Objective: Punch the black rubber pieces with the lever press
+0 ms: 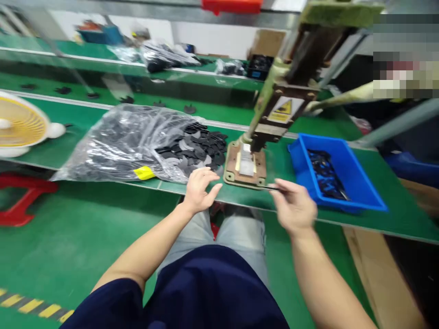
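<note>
Green bench top [308, 210] runs under both my hands, with the press [274, 114] standing on it between them and a little beyond. My left hand [199, 189] hovers just past the near edge of the bench, fingers [206, 174] spread loosely and slightly curled, closed on nothing; the fingertips are just short of the pile of flat black parts [199, 148] that spills from the mouth of a clear plastic bag [126, 141]. A yellow label [144, 173] sits on the near side of that bag.

My right hand [295, 208] is drawn in to a pinch, thumb and forefinger closed on a thin dark flat piece [270, 188] whose free end points left, towards the front lip of the press base plate [245, 167]. The piece is just beside that plate; whether it touches it I cannot tell, as the hand is blurred. My other fingers are folded in behind the pinch.

Right of my right hand, close by, a blue bin [363, 183] holds more dark pieces. On the press column there is a yellow warning sticker [283, 109]. Far left on the bench stands a small cream fan [20, 125].
</note>
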A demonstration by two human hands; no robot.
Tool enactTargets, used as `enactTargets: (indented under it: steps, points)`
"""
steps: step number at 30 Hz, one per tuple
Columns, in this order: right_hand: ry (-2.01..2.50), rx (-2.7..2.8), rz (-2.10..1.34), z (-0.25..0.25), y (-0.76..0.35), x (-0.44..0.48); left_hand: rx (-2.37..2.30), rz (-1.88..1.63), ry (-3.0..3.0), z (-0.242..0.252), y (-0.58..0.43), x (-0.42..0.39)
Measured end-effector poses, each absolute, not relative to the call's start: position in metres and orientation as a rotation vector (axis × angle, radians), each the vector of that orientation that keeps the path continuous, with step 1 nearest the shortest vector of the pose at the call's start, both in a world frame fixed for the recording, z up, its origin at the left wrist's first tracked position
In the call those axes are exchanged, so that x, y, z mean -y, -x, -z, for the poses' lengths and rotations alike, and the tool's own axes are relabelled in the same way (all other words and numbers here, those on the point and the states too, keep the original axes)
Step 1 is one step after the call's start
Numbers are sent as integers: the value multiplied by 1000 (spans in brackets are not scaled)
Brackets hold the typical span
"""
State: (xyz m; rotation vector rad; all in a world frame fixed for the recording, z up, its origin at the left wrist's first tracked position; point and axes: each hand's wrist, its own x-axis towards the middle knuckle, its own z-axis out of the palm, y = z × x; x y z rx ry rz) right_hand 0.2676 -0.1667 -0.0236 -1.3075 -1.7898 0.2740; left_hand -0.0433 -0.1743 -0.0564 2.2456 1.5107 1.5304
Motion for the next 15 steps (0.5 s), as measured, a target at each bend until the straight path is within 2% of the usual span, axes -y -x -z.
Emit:
enactTargets:
  steps: [6, 15]
  points:
    - [933, 1850, -586, 49, -220, 194, -1270, -1459, -2225, 36, 14, 207]
    - [866, 1797, -666, 46, -215, 198, -1186, -1490, -2182, 25, 5, 217]
